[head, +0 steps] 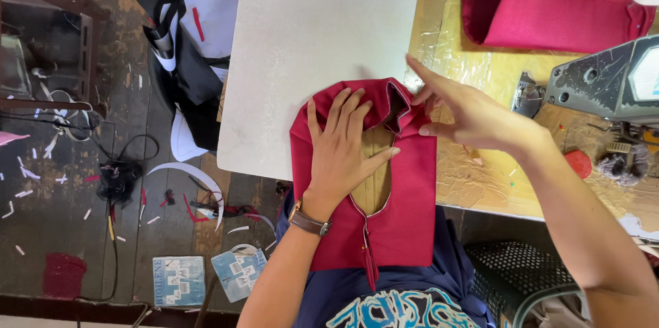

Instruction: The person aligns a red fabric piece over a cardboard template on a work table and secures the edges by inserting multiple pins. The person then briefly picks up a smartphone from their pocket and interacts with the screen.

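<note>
Head view shows your two hands at work on one crimson garment piece (405, 191), which lies at the near edge of the bench (309, 26) and hangs partly over your lap. Your left hand (343, 149) lies flat on the cloth, fingers (357, 105) spread and released, pressing beside the keyhole neck opening (374, 177) with its pale piped edge. A brown-strapped watch (309, 221) sits on that wrist. Your right hand (473, 115) rests at the collar (395, 98), thumb and forefinger pinching the folded cloth there while the other fingers stretch out straight. One small tassel (371, 266) dangles from the bottom of the opening.

Count further: one second heap of crimson fabric (549, 5) at the far right corner of the bench, one grey sewing machine (604, 84) at the right edge, one red round object (580, 163) just beside it.

The bench carries one pale grey board (309, 26) on the left and a yellowish surface under clear plastic sheet (473, 177) on the right. Left of the bench, one pile of black and white cloth (192, 40) hangs down. The floor (68, 184) is dark worn wood, littered with white paper scraps, black cables (120, 177) and two printed blue paper packets (206, 276). One black mesh basket (522, 273) stands at lower right.
</note>
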